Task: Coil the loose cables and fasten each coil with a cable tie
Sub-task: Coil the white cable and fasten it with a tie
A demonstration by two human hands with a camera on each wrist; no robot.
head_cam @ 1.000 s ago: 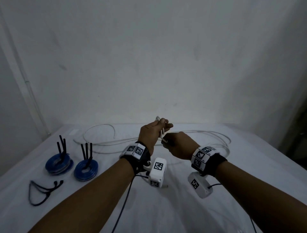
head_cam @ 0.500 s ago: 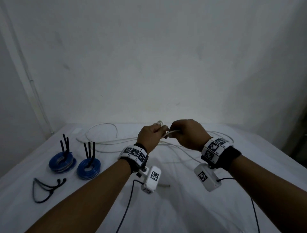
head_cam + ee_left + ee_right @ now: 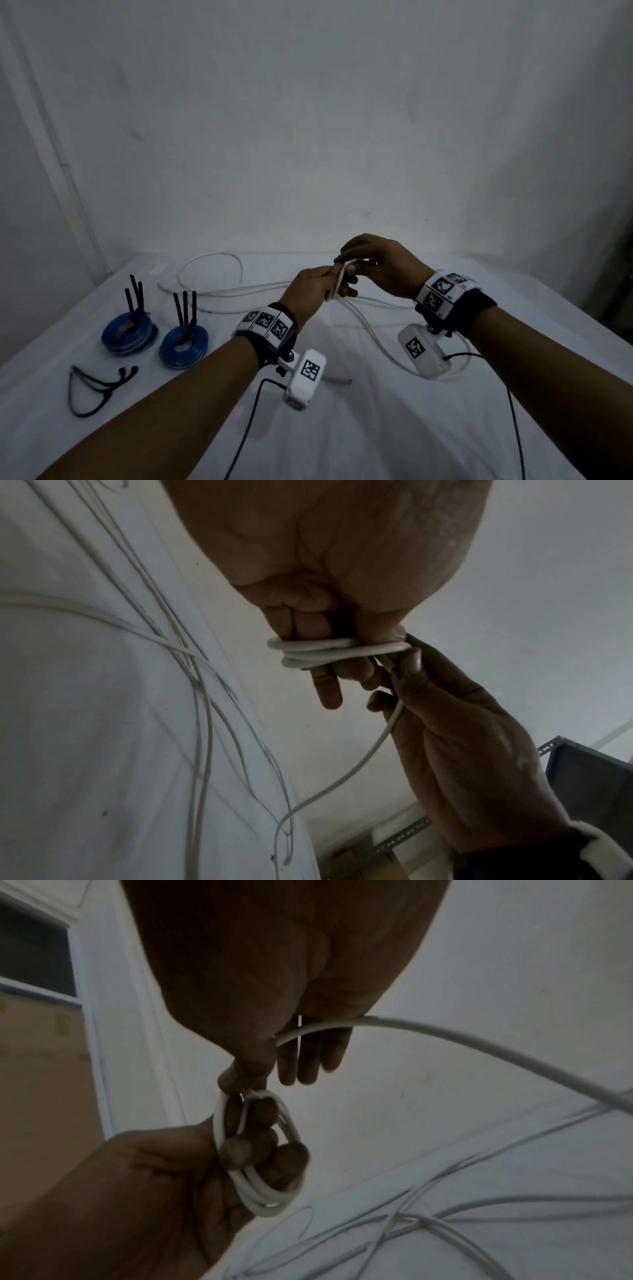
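Note:
My left hand [image 3: 329, 282] is raised above the table, its fingers inside a small coil of white cable [image 3: 329, 649] with a few turns round them. The coil [image 3: 260, 1153] also shows in the right wrist view, looped over those fingers. My right hand [image 3: 363, 255] is just above and to the right, pinching the cable's running strand [image 3: 445, 1034] at the coil's top. The strand [image 3: 356, 767] falls from the right hand [image 3: 407, 669] to the table. The rest of the white cable [image 3: 212, 274] lies in loose loops on the white table [image 3: 376, 428].
Two tied blue cable coils [image 3: 129, 334] [image 3: 184, 346] with upright black tie tails sit at the left. Loose black cable ties [image 3: 97, 385] lie in front of them. A free white cable end [image 3: 337, 380] lies near the left wrist camera. A wall stands behind the table.
Both hands have shifted right and a little up. The right hand has swung from beside the left hand to above it, carrying the strand over the coil.

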